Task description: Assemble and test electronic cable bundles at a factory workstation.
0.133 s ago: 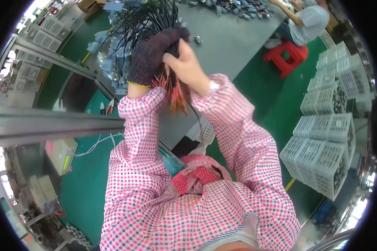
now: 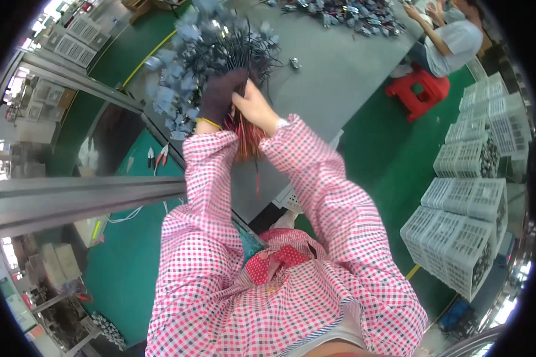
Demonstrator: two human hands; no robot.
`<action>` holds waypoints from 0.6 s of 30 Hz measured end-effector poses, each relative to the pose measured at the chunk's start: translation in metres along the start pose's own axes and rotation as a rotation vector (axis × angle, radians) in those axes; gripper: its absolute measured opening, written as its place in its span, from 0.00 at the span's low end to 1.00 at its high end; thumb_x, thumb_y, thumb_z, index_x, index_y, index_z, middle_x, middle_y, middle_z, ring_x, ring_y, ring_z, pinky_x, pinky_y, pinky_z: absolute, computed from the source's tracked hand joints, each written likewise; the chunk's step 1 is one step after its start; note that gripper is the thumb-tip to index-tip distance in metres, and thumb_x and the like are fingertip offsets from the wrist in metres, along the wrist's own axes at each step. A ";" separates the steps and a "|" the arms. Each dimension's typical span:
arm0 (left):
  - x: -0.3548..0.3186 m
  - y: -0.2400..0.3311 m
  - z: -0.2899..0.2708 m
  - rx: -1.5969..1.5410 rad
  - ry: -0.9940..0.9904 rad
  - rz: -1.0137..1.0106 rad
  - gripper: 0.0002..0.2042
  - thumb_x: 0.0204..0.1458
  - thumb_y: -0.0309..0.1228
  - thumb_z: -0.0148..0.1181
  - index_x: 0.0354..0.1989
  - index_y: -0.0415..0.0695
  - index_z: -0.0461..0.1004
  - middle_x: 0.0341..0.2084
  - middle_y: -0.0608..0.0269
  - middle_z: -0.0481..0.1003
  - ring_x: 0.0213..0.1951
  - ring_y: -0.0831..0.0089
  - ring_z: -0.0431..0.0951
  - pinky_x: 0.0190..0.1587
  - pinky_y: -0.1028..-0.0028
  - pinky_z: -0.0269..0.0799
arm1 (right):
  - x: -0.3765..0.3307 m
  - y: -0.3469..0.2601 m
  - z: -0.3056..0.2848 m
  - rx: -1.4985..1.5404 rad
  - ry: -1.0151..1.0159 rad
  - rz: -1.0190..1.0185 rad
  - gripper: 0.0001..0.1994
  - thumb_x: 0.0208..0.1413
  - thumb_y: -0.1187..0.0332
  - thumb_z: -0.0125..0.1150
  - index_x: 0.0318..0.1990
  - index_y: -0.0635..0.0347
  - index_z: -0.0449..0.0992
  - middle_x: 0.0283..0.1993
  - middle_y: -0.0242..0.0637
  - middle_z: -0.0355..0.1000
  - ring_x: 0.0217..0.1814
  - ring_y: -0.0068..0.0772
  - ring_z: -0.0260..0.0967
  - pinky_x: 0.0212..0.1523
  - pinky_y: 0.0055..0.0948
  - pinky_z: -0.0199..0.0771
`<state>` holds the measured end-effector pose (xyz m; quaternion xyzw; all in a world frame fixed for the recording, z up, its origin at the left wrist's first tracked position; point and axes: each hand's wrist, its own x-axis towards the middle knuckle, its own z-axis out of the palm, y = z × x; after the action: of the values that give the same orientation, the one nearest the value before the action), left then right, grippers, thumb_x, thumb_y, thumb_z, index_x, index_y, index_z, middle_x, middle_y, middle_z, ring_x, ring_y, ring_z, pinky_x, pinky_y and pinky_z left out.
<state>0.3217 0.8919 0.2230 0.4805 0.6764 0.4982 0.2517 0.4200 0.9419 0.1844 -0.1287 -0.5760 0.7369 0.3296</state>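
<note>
My left hand (image 2: 218, 98), in a dark knitted glove with a yellow cuff edge, is closed round a thick bundle of black cables (image 2: 238, 50). My bare right hand (image 2: 253, 107) grips the same bundle from its right side, the thumb lying against the glove. Reddish-orange wire ends (image 2: 248, 140) hang out below both hands, and one thin wire trails lower. Beyond the hands, the cables fan out to many grey-blue plastic connector pieces (image 2: 187, 77) heaped on the grey table (image 2: 333, 74). Blur hides the fingertips in part.
One small loose part (image 2: 295, 62) lies right of the bundle; another pile of parts (image 2: 357, 18) is farther back. A co-worker (image 2: 452, 41) sits on a red stool (image 2: 420, 92). White plastic crates (image 2: 452, 232) stand at right. A metal rail (image 2: 83, 199) and pliers (image 2: 161, 156) are at left.
The bundle has swung so its cables spread upward and its connector ends show more. Both hands have drawn slightly lower, still gripping it. The whole view has shifted a little.
</note>
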 end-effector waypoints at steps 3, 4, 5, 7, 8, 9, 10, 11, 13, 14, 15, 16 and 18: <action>0.006 -0.122 0.037 0.113 0.036 0.070 0.09 0.54 0.33 0.51 0.36 0.46 0.78 0.32 0.65 0.78 0.33 0.72 0.77 0.38 0.71 0.70 | 0.010 0.119 -0.031 -0.319 0.091 0.016 0.18 0.55 0.69 0.53 0.51 0.68 0.62 0.49 0.45 0.68 0.57 0.39 0.62 0.58 0.32 0.59; -0.023 -0.140 0.008 0.493 0.033 0.069 0.10 0.51 0.34 0.53 0.40 0.50 0.76 0.37 0.59 0.77 0.38 0.59 0.78 0.41 0.67 0.71 | 0.001 0.117 0.006 -0.225 -0.001 0.112 0.18 0.54 0.69 0.53 0.51 0.69 0.63 0.50 0.47 0.68 0.55 0.42 0.64 0.57 0.33 0.60; -0.023 -0.120 0.026 0.569 -0.055 -0.180 0.12 0.50 0.36 0.53 0.43 0.55 0.74 0.41 0.56 0.75 0.41 0.49 0.75 0.42 0.63 0.70 | -0.008 0.115 -0.005 -0.380 0.070 0.177 0.18 0.53 0.69 0.53 0.49 0.71 0.63 0.50 0.49 0.68 0.55 0.43 0.64 0.56 0.33 0.61; -0.012 -0.045 0.068 0.365 -0.130 -0.359 0.18 0.46 0.44 0.57 0.45 0.53 0.73 0.41 0.49 0.75 0.41 0.50 0.75 0.43 0.61 0.70 | -0.012 0.161 -0.092 -0.960 0.030 0.150 0.17 0.51 0.71 0.48 0.47 0.74 0.64 0.46 0.50 0.70 0.51 0.48 0.66 0.53 0.38 0.64; -0.005 -0.067 0.063 0.587 -0.140 -0.002 0.28 0.41 0.52 0.61 0.45 0.43 0.73 0.42 0.46 0.75 0.42 0.56 0.76 0.43 0.62 0.70 | 0.002 0.153 -0.102 -0.693 -0.058 0.001 0.13 0.53 0.73 0.44 0.41 0.68 0.72 0.41 0.54 0.70 0.45 0.52 0.66 0.46 0.40 0.67; -0.008 -0.065 0.056 0.032 0.017 -0.500 0.35 0.37 0.55 0.62 0.47 0.37 0.71 0.42 0.45 0.74 0.43 0.60 0.76 0.44 0.64 0.70 | 0.002 0.145 -0.091 -0.398 -0.172 0.324 0.16 0.49 0.73 0.47 0.44 0.73 0.69 0.43 0.51 0.70 0.47 0.49 0.66 0.50 0.40 0.66; -0.042 -0.120 0.000 -0.002 0.301 -0.637 0.31 0.40 0.54 0.60 0.46 0.40 0.72 0.39 0.47 0.76 0.41 0.60 0.76 0.45 0.64 0.70 | 0.002 0.093 0.011 -0.724 -0.414 0.315 0.16 0.50 0.72 0.47 0.45 0.70 0.69 0.43 0.52 0.69 0.48 0.50 0.65 0.50 0.41 0.65; -0.040 -0.118 -0.002 0.039 0.423 -0.388 0.30 0.41 0.54 0.58 0.45 0.40 0.73 0.37 0.47 0.76 0.40 0.58 0.77 0.44 0.62 0.69 | 0.008 0.097 0.000 -0.630 -0.453 0.018 0.19 0.49 0.72 0.50 0.50 0.69 0.66 0.47 0.56 0.66 0.50 0.51 0.64 0.51 0.43 0.64; -0.076 -0.057 0.036 0.389 0.021 -0.311 0.27 0.48 0.52 0.52 0.46 0.40 0.70 0.38 0.43 0.74 0.43 0.50 0.75 0.44 0.59 0.69 | -0.060 0.062 -0.070 -1.096 -0.158 -0.279 0.32 0.48 0.70 0.59 0.60 0.71 0.55 0.59 0.58 0.57 0.58 0.53 0.58 0.58 0.41 0.59; -0.122 -0.049 0.039 0.716 0.100 0.033 0.24 0.49 0.49 0.51 0.45 0.40 0.70 0.38 0.42 0.72 0.43 0.48 0.73 0.46 0.57 0.68 | -0.100 0.011 -0.048 -0.928 -0.194 -0.083 0.33 0.52 0.68 0.58 0.63 0.72 0.51 0.62 0.57 0.54 0.63 0.52 0.53 0.63 0.40 0.52; -0.152 -0.005 0.048 0.675 0.116 -0.152 0.22 0.50 0.45 0.51 0.47 0.40 0.69 0.42 0.43 0.70 0.47 0.49 0.71 0.51 0.57 0.65 | -0.143 -0.006 -0.066 -0.966 -0.221 -0.057 0.32 0.55 0.68 0.56 0.63 0.71 0.49 0.64 0.56 0.52 0.67 0.50 0.48 0.66 0.39 0.47; -0.195 0.007 0.058 0.658 0.187 -0.015 0.23 0.50 0.44 0.51 0.49 0.40 0.67 0.46 0.44 0.68 0.50 0.50 0.69 0.54 0.58 0.63 | -0.191 -0.016 -0.088 -0.834 -0.298 0.029 0.31 0.56 0.69 0.55 0.63 0.70 0.50 0.65 0.55 0.51 0.69 0.49 0.46 0.67 0.38 0.45; -0.308 -0.008 0.061 0.454 0.382 0.052 0.25 0.50 0.40 0.54 0.55 0.41 0.64 0.53 0.47 0.64 0.56 0.53 0.64 0.58 0.60 0.60 | -0.291 -0.040 -0.078 -0.757 -0.609 0.423 0.27 0.55 0.72 0.53 0.62 0.70 0.55 0.65 0.56 0.52 0.69 0.47 0.47 0.67 0.36 0.46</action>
<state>0.4958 0.6403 0.1500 0.4394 0.7931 0.4218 -0.0070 0.6963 0.8219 0.1432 -0.1322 -0.8330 0.5316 -0.0779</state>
